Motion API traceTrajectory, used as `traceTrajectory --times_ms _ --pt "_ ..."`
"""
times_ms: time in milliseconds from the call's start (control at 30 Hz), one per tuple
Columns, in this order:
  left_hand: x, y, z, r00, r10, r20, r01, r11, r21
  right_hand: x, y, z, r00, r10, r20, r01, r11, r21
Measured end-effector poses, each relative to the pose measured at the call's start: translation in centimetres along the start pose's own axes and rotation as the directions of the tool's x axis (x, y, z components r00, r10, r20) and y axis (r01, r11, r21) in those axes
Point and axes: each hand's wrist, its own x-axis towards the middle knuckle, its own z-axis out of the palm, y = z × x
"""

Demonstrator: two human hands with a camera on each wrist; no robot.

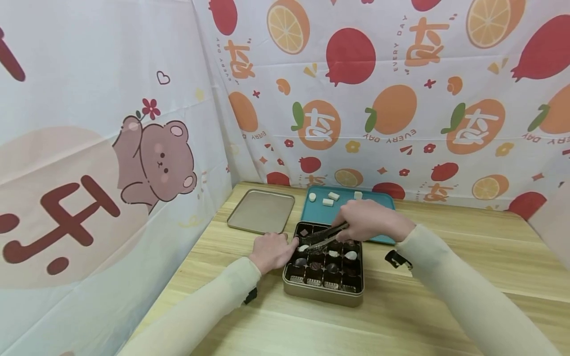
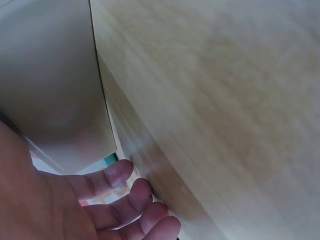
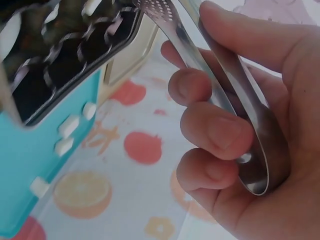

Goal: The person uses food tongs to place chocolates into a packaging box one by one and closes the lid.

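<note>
A gold tin box point(image 1: 322, 295) with a black divided insert stands on the table, holding dark and white chocolates in its compartments. My right hand point(image 1: 368, 220) grips metal tongs point(image 3: 240, 95), fingers curled round both arms. The tong tips reach into the box's left side, by a white chocolate point(image 1: 303, 248); whether they touch it cannot be told. My left hand point(image 1: 272, 251) rests against the box's left side, thumb at the rim. In the left wrist view its fingers point(image 2: 120, 210) are loosely bent beside the box wall.
Behind the box lies a blue tray point(image 1: 318, 212) with several small white pieces point(image 1: 328, 202). A beige square tray point(image 1: 261, 210) sits at the back left. Printed cloth point(image 1: 352, 99) hangs behind the wooden table point(image 1: 427, 306) and along the left.
</note>
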Motion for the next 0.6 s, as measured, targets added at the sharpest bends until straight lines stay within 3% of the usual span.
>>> traceTrajectory --times_ms 133,300,600 --pt "0.1 -0.1 0.0 1.000 -0.001 0.001 0.001 1.000 0.008 -0.7 3.1 0.2 0.995 0.049 -0.090 -0.047 0.999 0.023" --pt "0.3 0.0 -0.1 1.000 -0.004 -0.011 0.004 0.999 0.033 -1.2 7.8 1.4 0.970 0.153 -0.191 -0.133 0.985 0.114" --pt "0.2 0.2 -0.1 1.000 -0.002 0.002 0.002 0.999 0.047 -0.7 14.1 4.6 0.895 0.331 -0.300 -0.302 0.943 0.139"
